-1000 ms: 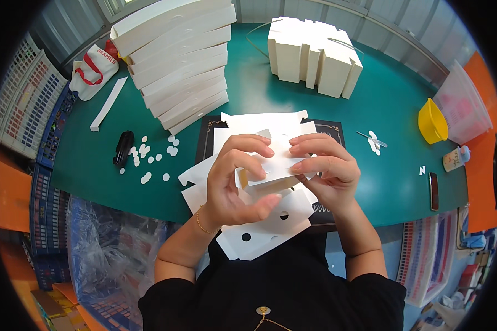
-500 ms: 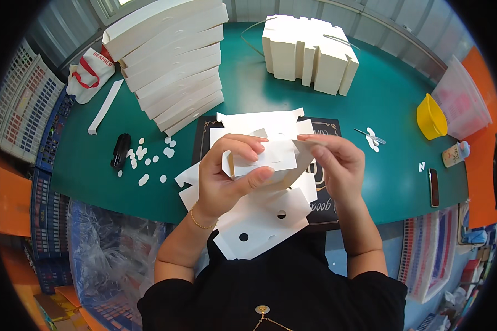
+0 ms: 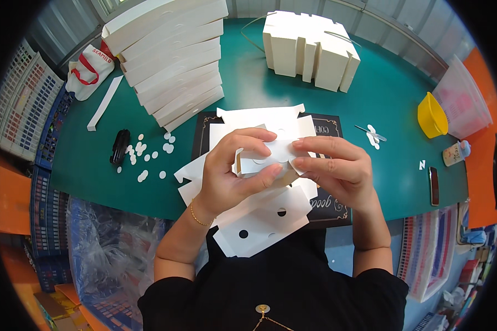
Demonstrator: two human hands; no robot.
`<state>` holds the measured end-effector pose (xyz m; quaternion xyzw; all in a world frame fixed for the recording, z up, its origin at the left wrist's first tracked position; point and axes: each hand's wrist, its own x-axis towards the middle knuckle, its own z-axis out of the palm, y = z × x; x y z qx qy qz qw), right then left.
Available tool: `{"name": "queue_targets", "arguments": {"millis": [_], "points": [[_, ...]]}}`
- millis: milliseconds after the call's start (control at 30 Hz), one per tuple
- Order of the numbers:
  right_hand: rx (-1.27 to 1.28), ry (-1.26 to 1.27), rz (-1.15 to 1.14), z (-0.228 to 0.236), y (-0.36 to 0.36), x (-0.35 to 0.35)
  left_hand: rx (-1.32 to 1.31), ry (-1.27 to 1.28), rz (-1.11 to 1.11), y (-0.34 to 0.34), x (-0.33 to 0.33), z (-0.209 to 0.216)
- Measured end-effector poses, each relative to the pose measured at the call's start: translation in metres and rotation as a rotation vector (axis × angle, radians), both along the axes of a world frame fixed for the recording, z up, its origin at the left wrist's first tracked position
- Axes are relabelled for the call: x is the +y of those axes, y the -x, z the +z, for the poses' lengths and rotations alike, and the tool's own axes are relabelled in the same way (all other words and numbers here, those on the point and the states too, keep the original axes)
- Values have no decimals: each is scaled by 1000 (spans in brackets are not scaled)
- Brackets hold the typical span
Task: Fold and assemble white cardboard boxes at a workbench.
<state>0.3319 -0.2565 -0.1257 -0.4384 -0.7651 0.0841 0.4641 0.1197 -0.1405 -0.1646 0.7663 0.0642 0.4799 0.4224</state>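
Observation:
A small white cardboard box [image 3: 270, 153], partly folded, is held between my two hands over the middle of the table. My left hand [image 3: 226, 171] grips its left end, with the thumb in front and the fingers over the top. At the right end, the fingers and thumb of my right hand [image 3: 339, 168] press closed on the box's end flap. Part of the box is hidden behind my fingers. Beneath it lie flat white cardboard blanks [image 3: 259, 223] with round holes, on a black printed mat [image 3: 328, 129].
Folded white boxes [image 3: 176, 63] are stacked at the far left, beside a bundle of flat cardboard [image 3: 309, 47]. Loose white discs [image 3: 143, 148] lie near a black tool [image 3: 120, 147]. On the right are a yellow bin [image 3: 432, 116], a bottle [image 3: 454, 154] and a phone [image 3: 434, 186].
My right fingers have come inward over the box's right end, and the flap that stood out there is now folded in against it. My left hand keeps its grip.

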Motion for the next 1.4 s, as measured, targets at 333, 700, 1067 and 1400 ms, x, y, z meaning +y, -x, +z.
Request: {"name": "queue_targets", "arguments": {"millis": [333, 700, 1067, 1400], "points": [[-51, -51, -15, 4, 5, 4, -22, 24, 20, -3, -5, -9], [-132, -226, -166, -19, 24, 7, 55, -144, 90, -7, -8, -5], [629, 244, 219, -34, 22, 17, 59, -142, 58, -3, -7, -6], [69, -74, -86, -12, 24, 19, -113, -119, 214, 19, -16, -4]]}}
